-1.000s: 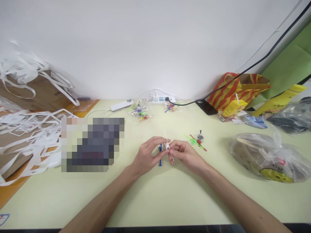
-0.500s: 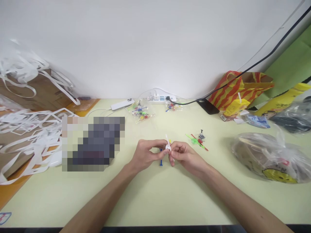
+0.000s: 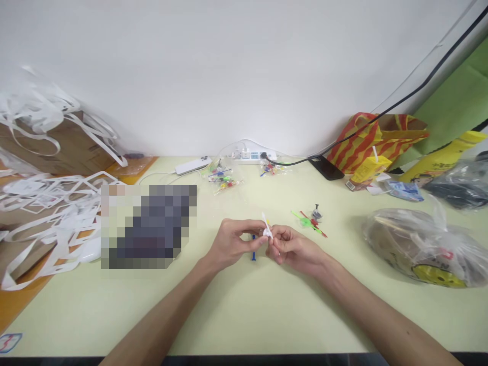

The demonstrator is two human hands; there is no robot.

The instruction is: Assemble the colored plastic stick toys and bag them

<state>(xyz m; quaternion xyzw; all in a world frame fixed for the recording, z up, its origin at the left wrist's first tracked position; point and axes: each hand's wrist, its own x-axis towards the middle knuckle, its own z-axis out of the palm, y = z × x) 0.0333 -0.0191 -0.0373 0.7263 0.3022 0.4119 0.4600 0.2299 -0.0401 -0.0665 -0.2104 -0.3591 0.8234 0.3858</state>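
Pinching a slim white plastic piece (image 3: 267, 230)

Soft, bright light covers the wall (image 3: 244, 76) and table (image 3: 236, 310), my forearms (image 3: 175, 305) cast faint shadows, wide-angle stretch warps the margins, mosaic squares (image 3: 152, 223) mask a patch to my left, and the white piece (image 3: 268, 232) I hold looks blurry.

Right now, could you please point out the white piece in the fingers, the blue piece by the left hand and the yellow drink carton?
White piece (image 3: 267, 232), head view: on its wide part.
Blue piece (image 3: 253, 255), head view: on its lower stem.
Yellow drink carton (image 3: 366, 172), head view: on its side.
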